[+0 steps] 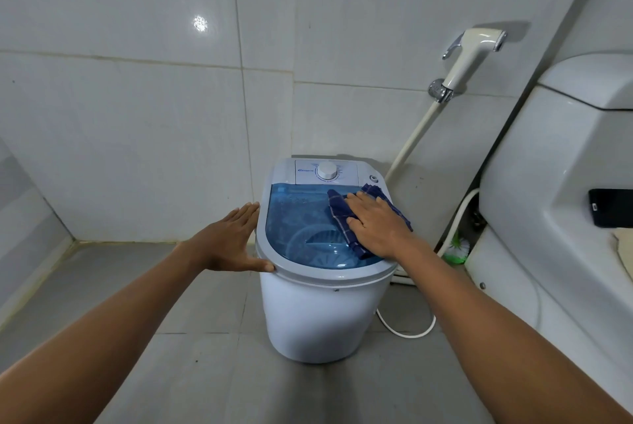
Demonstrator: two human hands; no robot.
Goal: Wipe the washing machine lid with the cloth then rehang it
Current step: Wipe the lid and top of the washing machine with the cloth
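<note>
Head view: small white washing machine [322, 314] on the floor in the tiled corner. Right hand [375, 223] flat, fingers spread, pressing the dark blue checked cloth [337, 207] on the right side of the blue translucent lid [298, 221]. Left hand [227, 240] spread, palm against the lid's left rim, thumb on the front edge. Bidet sprayer [471, 57] on the wall behind.

Even, soft light w/ glare spot on wall tile [200, 23]; wide-angle bending at edges, sharp focus.
</note>
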